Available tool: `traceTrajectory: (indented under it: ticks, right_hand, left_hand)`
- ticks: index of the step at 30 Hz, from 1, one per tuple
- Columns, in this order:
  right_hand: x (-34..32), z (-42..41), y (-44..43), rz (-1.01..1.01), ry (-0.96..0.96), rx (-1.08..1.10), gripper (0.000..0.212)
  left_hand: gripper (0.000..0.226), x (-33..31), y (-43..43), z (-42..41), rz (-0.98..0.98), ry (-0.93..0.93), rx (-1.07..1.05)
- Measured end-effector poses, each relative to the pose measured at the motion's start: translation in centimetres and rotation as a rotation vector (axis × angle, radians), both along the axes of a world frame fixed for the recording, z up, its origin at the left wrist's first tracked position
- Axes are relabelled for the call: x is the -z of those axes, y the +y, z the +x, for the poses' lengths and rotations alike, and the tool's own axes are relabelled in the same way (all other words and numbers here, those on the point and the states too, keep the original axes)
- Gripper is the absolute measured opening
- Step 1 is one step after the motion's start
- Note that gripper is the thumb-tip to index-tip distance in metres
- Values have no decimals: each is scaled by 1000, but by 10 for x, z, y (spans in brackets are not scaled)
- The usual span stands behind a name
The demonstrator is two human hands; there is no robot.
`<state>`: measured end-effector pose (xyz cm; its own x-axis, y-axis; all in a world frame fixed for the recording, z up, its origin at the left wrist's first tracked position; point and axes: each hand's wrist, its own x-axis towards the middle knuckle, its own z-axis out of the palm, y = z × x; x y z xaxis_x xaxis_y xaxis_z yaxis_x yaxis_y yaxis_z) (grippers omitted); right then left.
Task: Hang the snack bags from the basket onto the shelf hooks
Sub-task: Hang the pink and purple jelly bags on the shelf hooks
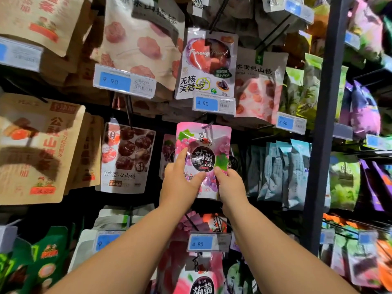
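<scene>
A pink grape-jelly snack bag [203, 145] is held upright against the middle shelf row, its top hole at a metal hook [209, 129]. My left hand [180, 183] grips its lower left side, index finger stretched up across the front. My right hand [230, 185] pinches its lower right edge. Whether the hook passes through the hole is unclear. More bags of the same kind hang just behind it. The basket is out of view.
Hanging snack bags fill the rack: a plum bag [207, 64] above, a hawthorn bag [126, 158] to the left, pale blue bags [284, 172] to the right. A price tag [209, 242] juts out below my wrists. A dark upright post [322, 128] stands at the right.
</scene>
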<state>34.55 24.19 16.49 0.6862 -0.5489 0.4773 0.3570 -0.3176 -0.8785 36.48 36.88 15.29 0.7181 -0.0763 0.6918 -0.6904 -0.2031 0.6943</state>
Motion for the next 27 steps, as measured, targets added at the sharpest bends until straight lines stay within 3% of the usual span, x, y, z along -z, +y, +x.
traceTrajectory:
  ticks: [6, 10, 13, 19, 22, 27]
  right_hand:
    - [11, -10, -8, -79, 4, 28, 51]
    - [23, -23, -14, -149, 59, 24, 37]
    - [33, -33, -20, -142, 58, 2, 31]
    - [57, -72, -46, -177, 49, 32, 22]
    - [79, -99, -69, -214, 84, 90, 23]
    - [134, -155, -134, -191, 203, 184, 26]
  left_hand:
    - [77, 24, -8, -4, -22, -1, -95]
    - [65, 36, -15, -16, -25, -33, -327]
    - [53, 45, -20, -28, -26, -140, -380]
    - [33, 77, -53, -58, -33, -337, -149]
    - [25, 103, -83, -78, 16, -177, 93]
    - [13, 160, -150, -107, 199, -29, 316]
